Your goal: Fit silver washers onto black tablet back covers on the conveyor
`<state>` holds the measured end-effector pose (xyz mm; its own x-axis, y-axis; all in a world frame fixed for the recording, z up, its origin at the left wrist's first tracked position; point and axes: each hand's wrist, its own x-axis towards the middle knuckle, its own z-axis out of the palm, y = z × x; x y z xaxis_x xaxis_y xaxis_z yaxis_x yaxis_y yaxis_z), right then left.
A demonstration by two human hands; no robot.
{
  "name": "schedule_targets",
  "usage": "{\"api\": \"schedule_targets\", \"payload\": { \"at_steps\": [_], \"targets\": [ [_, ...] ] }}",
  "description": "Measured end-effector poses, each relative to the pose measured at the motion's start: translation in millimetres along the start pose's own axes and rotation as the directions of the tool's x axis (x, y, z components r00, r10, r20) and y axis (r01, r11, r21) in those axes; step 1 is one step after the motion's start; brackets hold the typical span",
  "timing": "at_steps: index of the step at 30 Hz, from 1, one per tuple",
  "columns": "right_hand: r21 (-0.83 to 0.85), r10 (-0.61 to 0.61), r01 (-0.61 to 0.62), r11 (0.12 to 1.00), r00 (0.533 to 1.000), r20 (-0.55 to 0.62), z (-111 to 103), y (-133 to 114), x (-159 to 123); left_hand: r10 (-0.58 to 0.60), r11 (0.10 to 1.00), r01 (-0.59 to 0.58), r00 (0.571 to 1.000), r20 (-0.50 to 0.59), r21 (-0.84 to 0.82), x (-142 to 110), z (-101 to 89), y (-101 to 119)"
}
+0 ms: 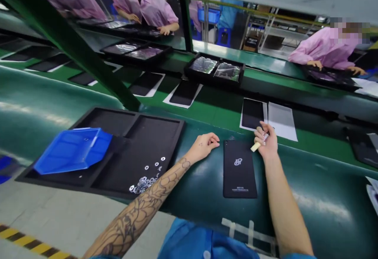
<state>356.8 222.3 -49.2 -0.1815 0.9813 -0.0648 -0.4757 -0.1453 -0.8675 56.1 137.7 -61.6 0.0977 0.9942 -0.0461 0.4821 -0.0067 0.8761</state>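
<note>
**Risk:** the pale cream stick (256, 146) in the right hand (265, 142) could scratch the matte black rectangular tablet (239, 168) if dragged across it; the tattooed left forearm (147, 200) could scatter the loose silver washers (144, 183).
**Axis:** the tablet's long axis runs 12 to 6 o'clock, printed end toward 6.
**Left hand:** the left hand (203, 146) is loosely curled and empty.
**Right hand:** its fingers pinch the stick.
**Place:** the tablet lies on the green conveyor belt (319, 196), between the hands.

Beside the black tablet (239, 169): green conveyor belt (307, 196) gives passage rightward; left hand (203, 146) and black foam tray (138, 152) obstruct leftward; right hand (265, 140) and, seemingly, a second tablet (252, 113) block the far side.
</note>
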Motion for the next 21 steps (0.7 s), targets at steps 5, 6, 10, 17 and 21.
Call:
{"api": "schedule_targets", "payload": {
  "at_steps": [5,6,10,17,21],
  "targets": [
    [0.370,-0.014,0.040,0.928,0.997,-0.072,-37.2,14.0,3.7,-0.003,0.996,-0.005,0.996,0.091,0.094,22.0,5.0,6.6],
    [0.374,-0.001,0.026,0.927,0.998,-0.066,-37.7,15.6,4.4,-0.004,0.993,-0.008,0.994,0.105,0.116,25.1,5.6,8.2],
    [0.380,0.002,0.025,0.925,0.997,-0.072,-33.4,18.6,10.0,-0.022,0.977,-0.007,0.991,0.133,0.214,35.2,9.3,12.6],
    [0.333,-0.001,0.030,0.942,0.996,-0.088,-27.9,23.6,11.3,-0.036,0.949,-0.024,0.982,0.184,0.314,40.8,14.5,19.7],
    [0.288,-0.021,0.047,0.956,0.995,-0.094,-25.2,25.6,13.2,-0.069,0.935,-0.021,0.969,0.238,0.355,47.7,7.6,23.5]
  ]
}}
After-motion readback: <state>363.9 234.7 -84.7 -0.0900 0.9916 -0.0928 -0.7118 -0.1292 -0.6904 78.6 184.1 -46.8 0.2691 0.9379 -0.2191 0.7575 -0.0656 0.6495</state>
